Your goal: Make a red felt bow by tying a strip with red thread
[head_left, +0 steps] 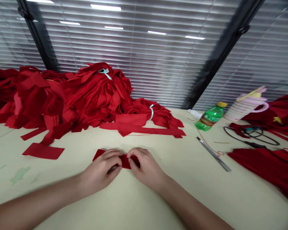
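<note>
A small red cloth piece (pixel 125 160) lies on the pale table (pixel 139 204) in front of me. My left hand (pixel 101 169) rests on its left part with fingers curled down onto it. My right hand (pixel 145 166) presses and pinches its right end, fingers bent. Both hands meet over the cloth and hide most of it; only a corner at the left and the middle strip show.
A big heap of red cloth strips (pixel 62 95) fills the back left, with tied bundles (pixel 151 113) and loose pieces (pixel 43 150) before it. At right lie a green bottle (pixel 210 118), a metal ruler (pixel 214 154), black cord (pixel 251 134), a pink ribbed cup (pixel 247 105) and more red fabric (pixel 271 166).
</note>
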The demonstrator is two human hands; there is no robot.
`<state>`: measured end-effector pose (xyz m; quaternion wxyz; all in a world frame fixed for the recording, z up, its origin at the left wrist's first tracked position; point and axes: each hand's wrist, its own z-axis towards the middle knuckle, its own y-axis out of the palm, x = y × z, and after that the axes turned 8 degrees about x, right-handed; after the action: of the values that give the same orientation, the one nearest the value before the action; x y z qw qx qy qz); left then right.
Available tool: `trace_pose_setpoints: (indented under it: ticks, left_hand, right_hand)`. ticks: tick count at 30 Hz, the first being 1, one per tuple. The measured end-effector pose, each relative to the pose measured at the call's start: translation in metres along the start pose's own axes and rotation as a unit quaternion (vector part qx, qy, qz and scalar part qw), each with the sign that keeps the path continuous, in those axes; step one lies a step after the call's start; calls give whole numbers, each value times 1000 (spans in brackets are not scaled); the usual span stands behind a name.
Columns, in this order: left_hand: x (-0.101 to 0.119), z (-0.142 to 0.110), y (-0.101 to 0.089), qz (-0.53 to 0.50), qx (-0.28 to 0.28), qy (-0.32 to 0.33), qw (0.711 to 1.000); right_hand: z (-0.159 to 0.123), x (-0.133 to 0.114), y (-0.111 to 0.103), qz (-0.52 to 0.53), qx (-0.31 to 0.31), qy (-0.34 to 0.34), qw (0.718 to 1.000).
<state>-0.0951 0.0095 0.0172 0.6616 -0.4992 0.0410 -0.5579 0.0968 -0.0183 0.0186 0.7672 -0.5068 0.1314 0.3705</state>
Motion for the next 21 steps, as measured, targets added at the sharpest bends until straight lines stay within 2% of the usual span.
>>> trace_pose_setpoints:
  ticks: [21]
  left_hand:
    - [3, -4, 0, 24, -9, -11, 1000]
  right_hand:
    - [3, 3, 1, 5, -26, 7, 1000]
